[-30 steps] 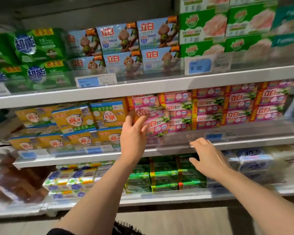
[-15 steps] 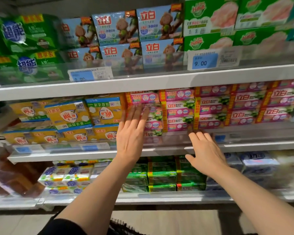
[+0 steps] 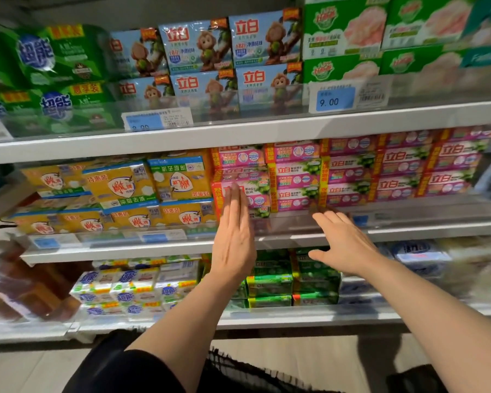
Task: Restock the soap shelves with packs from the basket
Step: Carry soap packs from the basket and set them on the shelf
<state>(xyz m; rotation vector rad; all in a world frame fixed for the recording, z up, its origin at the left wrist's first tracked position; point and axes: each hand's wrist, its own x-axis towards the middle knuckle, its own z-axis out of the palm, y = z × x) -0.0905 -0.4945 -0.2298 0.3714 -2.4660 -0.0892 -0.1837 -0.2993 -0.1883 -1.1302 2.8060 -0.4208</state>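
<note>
Both arms stretched forward and up toward the middle shelf (image 3: pixel 153 251), bare forearms converging on the pink soap section.

Left hand (image 3: pixel 234 236) raised with palm facing the shelf, fingers (image 3: pixel 236 199) straight and pressed together, pointing upward. Fingertips laid flat against the front of a pink soap pack (image 3: pixel 247 194) at the left end of the pink stacks, just beside the yellow soap packs (image 3: pixel 119 191). Nothing curled round, nothing gripped: a flat, open touch on the pack face. Wrist in line with the forearm, dark sleeve (image 3: pixel 131 373) at the upper arm near the bottom edge.

Right hand (image 3: pixel 342 245) lower and to the right, palm down and forward, fingers spread loosely and nearly straight, thumb splayed out to the left. Fingertips reaching the clear front rail (image 3: pixel 408 214) of the middle shelf, below the pink stacks (image 3: pixel 352 177); actual contact with the rail hard to judge. Hand open, holding nothing.

Pink packs stacked in several rows across the right half of the middle shelf. Blue monkey-printed packs (image 3: pixel 233 52) and green packs (image 3: pixel 346 32) on the shelf above, with a price tag (image 3: pixel 335 99) reading 9.00. Green packs (image 3: pixel 270 285) and white-and-blue packs (image 3: pixel 131 290) on the shelf below.

Basket (image 3: pixel 238 373) only partly visible at the bottom edge between the arms, dark mesh rim, contents not discernible.
</note>
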